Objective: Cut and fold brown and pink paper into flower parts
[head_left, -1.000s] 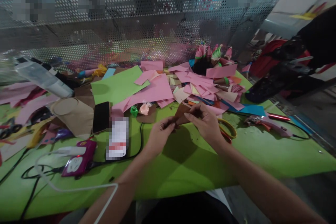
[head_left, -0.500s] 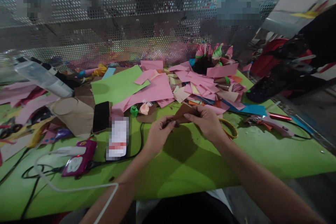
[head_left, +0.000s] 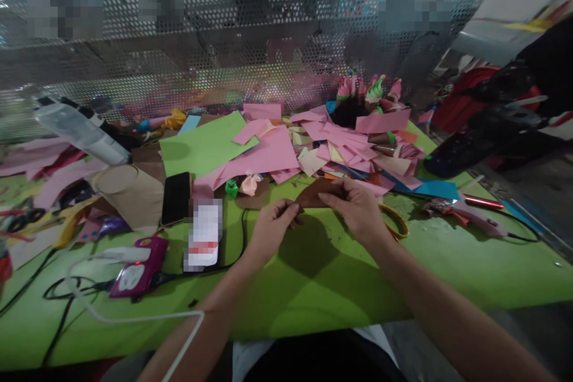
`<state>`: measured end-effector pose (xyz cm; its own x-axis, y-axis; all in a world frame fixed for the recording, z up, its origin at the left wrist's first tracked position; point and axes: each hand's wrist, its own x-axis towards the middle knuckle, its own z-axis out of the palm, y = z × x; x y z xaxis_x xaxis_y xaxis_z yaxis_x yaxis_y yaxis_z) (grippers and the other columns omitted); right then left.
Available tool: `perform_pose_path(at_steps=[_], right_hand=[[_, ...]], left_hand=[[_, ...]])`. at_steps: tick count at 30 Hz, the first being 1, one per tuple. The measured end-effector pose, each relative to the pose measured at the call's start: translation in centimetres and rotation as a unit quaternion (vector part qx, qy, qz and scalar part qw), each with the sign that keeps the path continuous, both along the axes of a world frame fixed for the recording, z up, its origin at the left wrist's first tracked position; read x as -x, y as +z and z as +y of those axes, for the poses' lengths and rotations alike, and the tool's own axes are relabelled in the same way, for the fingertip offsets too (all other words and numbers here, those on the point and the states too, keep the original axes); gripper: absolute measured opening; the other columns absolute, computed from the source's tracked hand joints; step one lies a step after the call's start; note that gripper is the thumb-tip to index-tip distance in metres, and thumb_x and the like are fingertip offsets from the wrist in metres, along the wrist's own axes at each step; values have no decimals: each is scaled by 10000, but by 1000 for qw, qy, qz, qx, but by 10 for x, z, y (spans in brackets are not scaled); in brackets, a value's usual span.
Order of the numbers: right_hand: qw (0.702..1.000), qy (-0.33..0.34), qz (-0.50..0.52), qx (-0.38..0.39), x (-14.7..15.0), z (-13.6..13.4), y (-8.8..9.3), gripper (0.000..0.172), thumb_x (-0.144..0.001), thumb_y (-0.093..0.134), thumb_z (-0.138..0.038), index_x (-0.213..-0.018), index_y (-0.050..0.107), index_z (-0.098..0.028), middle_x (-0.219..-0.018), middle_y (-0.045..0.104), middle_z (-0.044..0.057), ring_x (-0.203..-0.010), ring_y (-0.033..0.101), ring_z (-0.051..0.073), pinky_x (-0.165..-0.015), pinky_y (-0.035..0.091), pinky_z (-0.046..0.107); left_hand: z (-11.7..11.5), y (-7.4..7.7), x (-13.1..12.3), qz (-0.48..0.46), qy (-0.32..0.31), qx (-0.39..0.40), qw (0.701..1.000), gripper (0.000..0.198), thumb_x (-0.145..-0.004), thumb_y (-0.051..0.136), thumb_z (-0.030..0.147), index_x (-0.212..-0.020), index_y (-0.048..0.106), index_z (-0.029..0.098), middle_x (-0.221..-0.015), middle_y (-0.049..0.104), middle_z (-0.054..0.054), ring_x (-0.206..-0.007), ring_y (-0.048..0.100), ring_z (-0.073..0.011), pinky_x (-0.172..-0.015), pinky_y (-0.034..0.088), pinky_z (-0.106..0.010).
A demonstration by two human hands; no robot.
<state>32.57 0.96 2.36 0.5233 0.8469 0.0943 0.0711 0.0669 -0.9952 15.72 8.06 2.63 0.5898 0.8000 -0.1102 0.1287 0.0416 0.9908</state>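
Note:
Between both hands, just above the green table (head_left: pixel 326 304), is a piece of brown paper (head_left: pixel 313 194). My left hand (head_left: pixel 275 224) pinches its left end between thumb and fingers. My right hand (head_left: pixel 356 209) grips the right part, thumb in front and fingers behind. The paper looks slightly curved. Right behind my right hand lies a roll of yellow tape (head_left: pixel 396 221), partly hidden by the wrist. Small green (head_left: pixel 231 188) and peach (head_left: pixel 249 184) plastic-wrapped lumps lie beyond my left hand.
Pink paper sheets (head_left: pixel 273 152) and a green sheet (head_left: pixel 201 146) are heaped at the back, near paper ice-cream cones (head_left: pixel 376 91). Two phones, one dark (head_left: pixel 176 198), and a magenta power strip (head_left: pixel 139 268) with cables lie left. A pink glue gun (head_left: pixel 481 218) lies right.
The brown paper has opened out a little and shows a longer, curved edge between my hands. Both hands stay almost in place; the whole view has shifted slightly.

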Motion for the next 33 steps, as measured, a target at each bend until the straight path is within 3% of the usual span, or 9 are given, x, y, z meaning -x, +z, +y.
perform_pose_path(at_steps=[6,10,16,23,25,28,30,33], right_hand=[[999,31,27,6,0,-1,0,250,-682,787,-403,-786,640,-229,-780,723,28,-745,673,219,-724,553,378],[998,60,34,10,2,-1,3,242,-678,790,-383,-807,680,-210,-789,734,28,-739,675,211,-730,554,374],[980,177,91,7,5,-5,9,278,-708,793,-422,-887,721,-222,-844,753,34,-796,702,214,-781,569,383],[981,174,88,16,2,-3,4,301,-704,796,-428,-884,714,-200,-827,738,39,-781,690,204,-769,559,375],[985,161,60,8,2,-3,4,368,-710,788,-423,-991,686,-208,-862,721,34,-804,678,208,-766,552,374],[996,88,-17,-11,4,-4,4,522,-701,800,-398,-1149,587,-233,-909,679,25,-831,642,210,-724,528,348],[996,45,-69,-29,5,-5,3,475,-700,807,-382,-1084,566,-241,-935,646,25,-845,618,205,-708,505,325],[987,41,-148,-41,5,-7,3,252,-757,762,-353,-854,563,-233,-827,599,4,-760,569,178,-669,459,300]], left_hand=[[-1,0,-2,-53,-3,12,999,190,-791,672,326,-905,699,176,-827,731,-42,-750,638,-154,-691,479,-262],[1,-2,-4,-78,15,58,995,170,-746,695,288,-864,687,166,-741,707,-27,-700,637,-143,-669,482,-258],[2,-1,-2,-70,4,85,994,127,-698,700,240,-800,690,163,-645,659,-2,-598,588,-118,-602,448,-239],[2,0,-2,-85,-6,109,990,184,-724,724,336,-784,684,167,-652,657,-2,-606,584,-118,-626,458,-248],[2,-2,-2,-82,-10,112,990,213,-714,744,357,-782,684,164,-664,661,-2,-612,586,-117,-629,457,-247],[3,-3,-2,-80,-9,116,990,249,-704,758,356,-842,694,160,-676,670,-4,-610,590,-119,-622,455,-246],[3,-3,-2,-84,8,112,990,264,-705,756,351,-875,694,158,-688,677,-6,-611,592,-119,-615,456,-245],[3,-2,-1,-88,38,103,990,265,-699,767,344,-873,688,161,-722,692,-11,-635,609,-121,-617,466,-239]])
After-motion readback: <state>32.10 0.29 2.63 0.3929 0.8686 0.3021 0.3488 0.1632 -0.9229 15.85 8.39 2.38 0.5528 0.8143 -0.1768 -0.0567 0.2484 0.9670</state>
